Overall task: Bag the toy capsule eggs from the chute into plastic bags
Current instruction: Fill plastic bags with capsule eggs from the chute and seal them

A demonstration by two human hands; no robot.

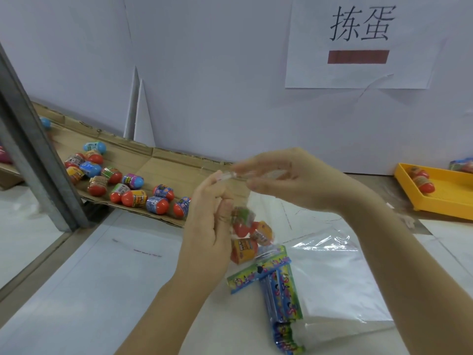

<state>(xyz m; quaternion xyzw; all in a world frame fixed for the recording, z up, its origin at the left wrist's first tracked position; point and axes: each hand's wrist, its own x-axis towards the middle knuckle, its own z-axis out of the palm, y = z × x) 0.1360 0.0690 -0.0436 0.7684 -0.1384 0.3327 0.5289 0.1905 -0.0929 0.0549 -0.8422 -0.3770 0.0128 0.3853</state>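
My left hand (pixel 207 226) and my right hand (pixel 289 180) both pinch the top edge of a clear plastic bag (pixel 252 226) held up above the table. Inside the bag hang three wrapped capsule eggs (pixel 245 237), red and orange. Several more capsule eggs (pixel 122 185), red and blue with printed wrappers, lie on the sloped cardboard chute (pixel 163 162) to the left of my hands.
A stack of empty clear bags (pixel 340 283) with coloured header cards (pixel 279 290) lies on the white table under my right arm. A yellow tray (pixel 445 201) with bagged eggs stands at the far right. A grey metal post (pixel 38 160) runs down the left.
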